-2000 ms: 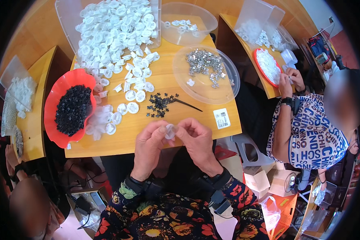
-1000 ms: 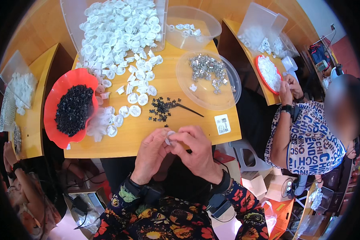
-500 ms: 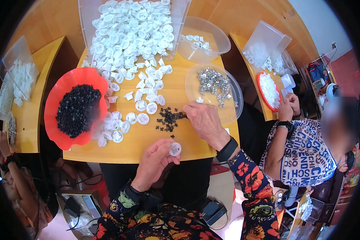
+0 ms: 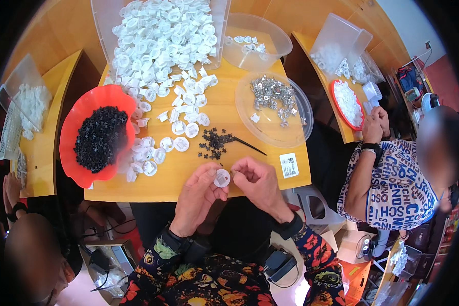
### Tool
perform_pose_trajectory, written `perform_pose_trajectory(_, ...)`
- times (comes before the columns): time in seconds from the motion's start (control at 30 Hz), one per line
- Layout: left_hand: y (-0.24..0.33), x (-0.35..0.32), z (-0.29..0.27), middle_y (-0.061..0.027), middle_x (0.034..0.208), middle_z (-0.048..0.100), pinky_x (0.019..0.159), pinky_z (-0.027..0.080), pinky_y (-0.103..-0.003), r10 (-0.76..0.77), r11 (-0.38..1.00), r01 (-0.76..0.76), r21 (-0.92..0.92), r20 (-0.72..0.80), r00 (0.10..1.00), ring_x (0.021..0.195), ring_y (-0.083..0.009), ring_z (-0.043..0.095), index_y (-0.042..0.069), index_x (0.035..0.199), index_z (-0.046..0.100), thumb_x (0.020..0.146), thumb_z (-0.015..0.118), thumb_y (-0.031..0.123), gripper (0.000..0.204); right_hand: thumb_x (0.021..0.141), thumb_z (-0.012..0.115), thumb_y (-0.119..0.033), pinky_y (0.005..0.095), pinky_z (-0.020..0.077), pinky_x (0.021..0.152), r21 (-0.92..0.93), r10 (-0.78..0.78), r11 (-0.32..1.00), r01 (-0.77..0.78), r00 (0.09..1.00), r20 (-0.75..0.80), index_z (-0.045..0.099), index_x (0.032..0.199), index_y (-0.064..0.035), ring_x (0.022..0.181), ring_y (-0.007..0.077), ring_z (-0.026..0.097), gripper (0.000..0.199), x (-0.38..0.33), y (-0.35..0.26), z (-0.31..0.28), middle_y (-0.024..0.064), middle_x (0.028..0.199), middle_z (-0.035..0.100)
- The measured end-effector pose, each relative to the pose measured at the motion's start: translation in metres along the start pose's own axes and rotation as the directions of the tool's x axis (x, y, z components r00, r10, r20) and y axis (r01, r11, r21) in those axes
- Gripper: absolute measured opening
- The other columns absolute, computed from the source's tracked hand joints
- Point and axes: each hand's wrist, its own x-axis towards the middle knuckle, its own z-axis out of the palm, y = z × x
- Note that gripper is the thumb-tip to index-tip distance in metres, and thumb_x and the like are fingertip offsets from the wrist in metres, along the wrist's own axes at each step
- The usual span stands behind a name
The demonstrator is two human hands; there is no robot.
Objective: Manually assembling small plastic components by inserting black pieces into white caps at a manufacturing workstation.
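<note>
My left hand point(image 4: 201, 189) is closed around the edge of a round white plastic piece point(image 4: 222, 178), its flat face turned up. Close against it, my right hand point(image 4: 257, 184) pinches thumb and fingertips together; whatever sits between them is too small to make out. Just beyond both hands lies a small pile of black plastic parts point(image 4: 214, 142). A thin black pointed stick point(image 4: 251, 146) rests on the table with one end at that pile. Several more white round pieces point(image 4: 180, 144) are scattered left of the pile.
A red scalloped bowl point(image 4: 70, 137) of black parts stands left. Behind is a clear bin point(image 4: 220, 46) spilling white pieces. To the right are a round clear tray point(image 4: 244, 120) with metal parts, a clear tub point(image 4: 282, 48) and a label point(image 4: 289, 165). Co-workers sit on both sides.
My right hand has come back from the black pile to the white piece in my left hand. The black stick and the label on the table are now uncovered.
</note>
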Motion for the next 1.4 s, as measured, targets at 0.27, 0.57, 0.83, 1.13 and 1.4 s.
perform_pose_trajectory(0.27,0.000,0.000,0.006,-0.0077,0.094,0.060,0.071,0.049,-0.026,0.009,0.999,-0.008,0.048,-0.021,1.000,0.080,-0.0138,0.059,0.000,0.115,0.052,0.098,0.045,0.018,0.025,0.086,0.059,0.000,0.0185,0.0472,0.060,0.320,-0.056,0.945,0.066,0.998,-0.039,0.058,0.093,0.0019,0.067,0.0046,0.057,0.008,-0.006,-0.003,0.007,0.0027,0.081,0.062)
perform_pose_trajectory(0.57,0.003,-0.001,0.019,-0.0059,0.100,0.059,0.079,0.048,-0.027,0.003,0.990,0.000,0.139,-0.022,1.000,0.088,-0.0130,0.058,0.000,0.118,0.051,0.099,0.044,0.018,0.027,0.086,0.064,-0.003,0.0191,0.0474,0.059,0.232,-0.106,0.965,0.121,0.992,-0.075,0.060,0.091,0.0012,0.066,0.0042,0.058,0.007,-0.008,0.003,0.013,0.0009,0.078,0.063)
perform_pose_trajectory(0.83,0.002,0.002,0.008,-0.0080,0.095,0.059,0.072,0.049,-0.028,0.017,1.000,-0.018,0.022,0.046,0.999,0.084,-0.0152,0.059,0.000,0.115,0.050,0.098,0.045,0.019,0.026,0.086,0.063,-0.001,0.0205,0.0472,0.056,0.398,-0.110,0.910,0.119,0.993,-0.045,0.061,0.091,0.0025,0.065,0.0076,0.060,0.007,-0.008,-0.004,0.016,0.0039,0.082,0.060)
perform_pose_trajectory(1.13,0.002,0.000,0.011,-0.0074,0.093,0.060,0.071,0.050,-0.027,0.012,1.000,-0.013,0.007,0.017,1.000,0.082,-0.0143,0.059,-0.002,0.111,0.054,0.099,0.045,0.020,0.027,0.084,0.062,0.002,0.0212,0.0463,0.052,-0.018,-0.278,0.961,0.277,0.956,-0.098,0.061,0.086,0.0021,0.061,0.0088,0.062,0.003,-0.009,-0.013,0.011,0.0050,0.080,0.058)
perform_pose_trajectory(1.4,-0.001,0.001,0.007,-0.0071,0.094,0.060,0.071,0.050,-0.026,-0.014,1.000,0.015,-0.013,0.021,1.000,0.081,-0.0139,0.059,-0.002,0.114,0.054,0.098,0.048,0.019,0.027,0.081,0.063,0.004,0.0230,0.0470,0.049,-0.199,-0.398,0.906,0.373,0.911,-0.108,0.061,0.087,0.0002,0.059,0.0110,0.063,0.007,-0.010,-0.015,0.012,0.0060,0.079,0.057)
